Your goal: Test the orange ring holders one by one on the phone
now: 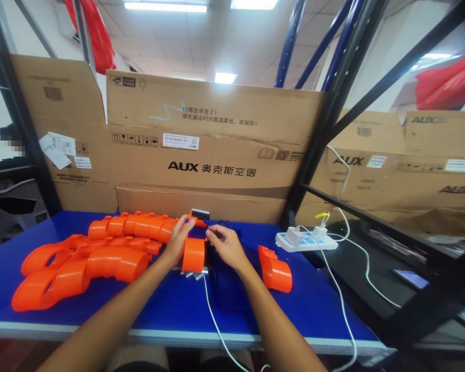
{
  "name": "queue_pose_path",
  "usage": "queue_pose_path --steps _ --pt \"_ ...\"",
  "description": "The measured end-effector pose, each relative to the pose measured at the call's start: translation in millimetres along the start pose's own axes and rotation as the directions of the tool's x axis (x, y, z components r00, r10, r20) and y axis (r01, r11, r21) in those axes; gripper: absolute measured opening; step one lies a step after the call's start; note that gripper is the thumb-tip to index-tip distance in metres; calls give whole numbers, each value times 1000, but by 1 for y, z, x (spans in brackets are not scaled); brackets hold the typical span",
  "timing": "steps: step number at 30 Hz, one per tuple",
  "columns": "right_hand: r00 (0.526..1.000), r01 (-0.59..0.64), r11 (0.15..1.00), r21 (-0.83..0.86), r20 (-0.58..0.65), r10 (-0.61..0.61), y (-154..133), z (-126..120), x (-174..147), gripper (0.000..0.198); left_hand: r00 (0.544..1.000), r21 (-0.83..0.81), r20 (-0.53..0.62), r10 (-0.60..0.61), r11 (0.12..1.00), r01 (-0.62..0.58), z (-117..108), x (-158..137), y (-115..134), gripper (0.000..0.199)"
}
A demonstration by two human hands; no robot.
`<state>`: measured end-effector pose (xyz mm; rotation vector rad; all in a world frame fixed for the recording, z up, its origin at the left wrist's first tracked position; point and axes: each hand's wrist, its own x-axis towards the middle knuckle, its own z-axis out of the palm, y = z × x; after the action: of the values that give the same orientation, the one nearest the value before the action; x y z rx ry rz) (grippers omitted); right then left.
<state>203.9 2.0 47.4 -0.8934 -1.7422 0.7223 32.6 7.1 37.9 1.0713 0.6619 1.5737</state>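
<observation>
My left hand (179, 242) is closed on a small orange plastic part (198, 223) with a black and silvery strip (200, 213) along its top. My right hand (225, 245) is close beside it, thumb and fingers pinched together; what is between them, if anything, is too small to make out. Just below the hands stands an orange ring-shaped piece (194, 255), with several small silvery pieces (196, 274) at its foot. A dark blue, crumpled item (232, 281) lies under my right hand.
Rows of nested orange plastic pieces (116, 262) lie on the blue table (112, 305) at left. Another orange piece (276, 273) sits at right, near a white power strip (308, 242) with cables. A cardboard sheet (213, 181) stands behind, between dark metal posts (300, 181).
</observation>
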Motion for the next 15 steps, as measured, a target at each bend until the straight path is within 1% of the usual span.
queue_pose_path --steps 2,4,8,10,15 --pt "1000 -13 1000 21 -25 13 0 1 -3 31 995 55 42 87 995 -89 0 -1 -2 34" --pt "998 -28 998 48 -48 30 0 1 -5 30 990 74 54 127 989 -131 -2 -6 -5 34" --pt "998 -59 995 83 -14 60 -3 0 -9 26 987 102 66 144 983 -150 -8 -14 -10 36" --pt "999 -51 994 98 8 50 -3 1 -10 21 987 112 81 140 983 -149 -10 -15 -11 36" --pt "1000 -12 995 94 9 12 2 2 -12 6 988 121 94 127 983 -137 -12 -16 -15 37"
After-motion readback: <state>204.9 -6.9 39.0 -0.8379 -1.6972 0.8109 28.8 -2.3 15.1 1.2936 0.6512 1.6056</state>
